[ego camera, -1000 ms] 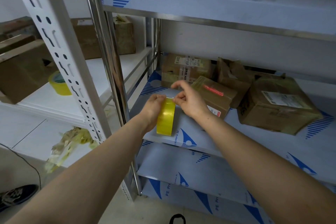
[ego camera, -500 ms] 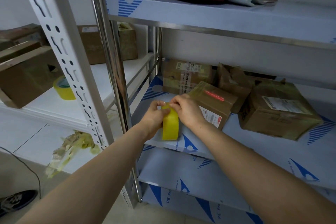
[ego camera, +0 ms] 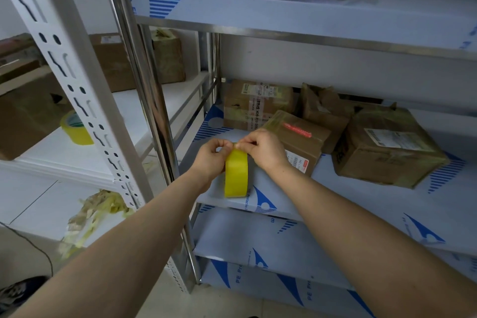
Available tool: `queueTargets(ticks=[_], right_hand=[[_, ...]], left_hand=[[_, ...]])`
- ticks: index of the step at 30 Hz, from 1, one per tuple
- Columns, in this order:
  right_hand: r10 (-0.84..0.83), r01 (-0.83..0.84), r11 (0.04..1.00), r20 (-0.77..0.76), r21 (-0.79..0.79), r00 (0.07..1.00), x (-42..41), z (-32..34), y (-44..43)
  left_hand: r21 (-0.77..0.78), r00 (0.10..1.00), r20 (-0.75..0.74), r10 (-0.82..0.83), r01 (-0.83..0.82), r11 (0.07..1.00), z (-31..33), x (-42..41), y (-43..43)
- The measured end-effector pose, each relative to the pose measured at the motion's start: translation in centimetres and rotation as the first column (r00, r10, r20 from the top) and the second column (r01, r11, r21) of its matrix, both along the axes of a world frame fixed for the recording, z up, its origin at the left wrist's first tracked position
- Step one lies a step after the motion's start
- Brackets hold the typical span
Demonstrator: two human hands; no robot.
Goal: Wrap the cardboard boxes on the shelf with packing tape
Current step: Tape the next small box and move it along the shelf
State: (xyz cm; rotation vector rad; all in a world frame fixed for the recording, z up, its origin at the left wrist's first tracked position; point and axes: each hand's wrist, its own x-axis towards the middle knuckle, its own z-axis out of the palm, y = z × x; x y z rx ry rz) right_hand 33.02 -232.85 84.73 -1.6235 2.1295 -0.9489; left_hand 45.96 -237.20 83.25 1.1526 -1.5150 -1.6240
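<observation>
Head camera view: the left hand (ego camera: 210, 160) grasps a yellow tape roll (ego camera: 236, 174), which stands on its edge over the front part of the shelf (ego camera: 361, 204). The right hand (ego camera: 263, 151) pinches the top of the roll with its fingertips, close against the left thumb. Just behind the right hand lies a small cardboard box (ego camera: 302, 144) with a red strip. A bigger box (ego camera: 387, 147) lies further to the right of it. Far to the left of the left hand, a second yellow roll (ego camera: 76, 129) lies on a white shelf.
</observation>
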Motion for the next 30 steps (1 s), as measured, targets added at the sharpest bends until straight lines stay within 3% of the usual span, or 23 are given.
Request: queueTargets(ticks=[3, 5, 7, 11, 14, 16, 18, 21, 23, 26, 28, 30], right_hand=[[-0.099, 0.106, 0.993, 0.147, -0.046, 0.984, 0.0, -0.4, -0.1], [-0.166, 0.205, 0.977, 0.413, -0.053, 0.895, 0.3, -0.4, -0.3], [-0.173, 0.209, 0.978, 0.529, -0.008, 0.831, 0.3, -0.6, -0.7], [-0.168, 0.188, 0.982, 0.488, 0.008, 0.856, -0.4, -1.4, -0.4], [-0.217, 0.270, 0.958, 0.368, -0.100, 0.904, -2.5, -1.2, 0.9], [-0.270, 0.322, 0.923, 0.241, -0.209, 0.932, -4.1, -0.7, 2.2], [-0.337, 0.364, 0.890, 0.141, -0.276, 0.931, -5.8, -0.3, 3.4], [-0.382, 0.356, 0.896, -0.051, -0.263, 0.923, -7.9, 0.2, 5.3], [-0.356, 0.331, 0.930, -0.167, -0.159, 0.920, -8.9, 0.1, 6.3], [-0.324, 0.335, 0.939, -0.120, 0.081, 0.938, -9.3, -0.7, 7.0], [-0.347, 0.346, 0.919, -0.029, 0.189, 0.938, -9.4, -1.3, 6.9], [-0.340, 0.335, 0.908, -0.025, 0.251, 0.940, -9.5, -2.0, 6.7]], left_hand=[[0.004, 1.000, 0.023, 0.008, -0.009, 1.000, 0.0, -0.4, -0.3], [0.027, 0.999, 0.008, 0.031, -0.032, 0.999, 0.0, -0.4, -0.5], [0.008, 0.999, -0.003, 0.035, -0.035, 0.999, 0.2, -0.5, -0.8], [-0.338, 0.979, 0.199, 0.046, 0.024, 0.941, 1.0, -1.0, -1.5], [-0.485, 0.832, 0.553, 0.050, 0.273, 0.831, 1.4, -1.7, -1.8], [-0.462, 0.684, 0.726, 0.064, 0.418, 0.782, 1.0, -2.4, -1.5], [-0.421, 0.591, 0.803, 0.074, 0.474, 0.773, 0.0, -3.1, -0.8], [-0.304, 0.519, 0.855, -0.010, 0.517, 0.800, -2.0, -3.7, 0.0], [-0.214, 0.488, 0.869, -0.085, 0.525, 0.823, -2.8, -4.0, 0.3], [-0.309, 0.559, 0.828, 0.040, 0.397, 0.864, -1.7, -4.6, 0.3], [-0.438, 0.694, 0.703, 0.157, 0.248, 0.864, -0.2, -5.5, 0.0], [-0.409, 0.845, 0.518, 0.133, 0.108, 0.906, 1.2, -7.0, -0.5]])
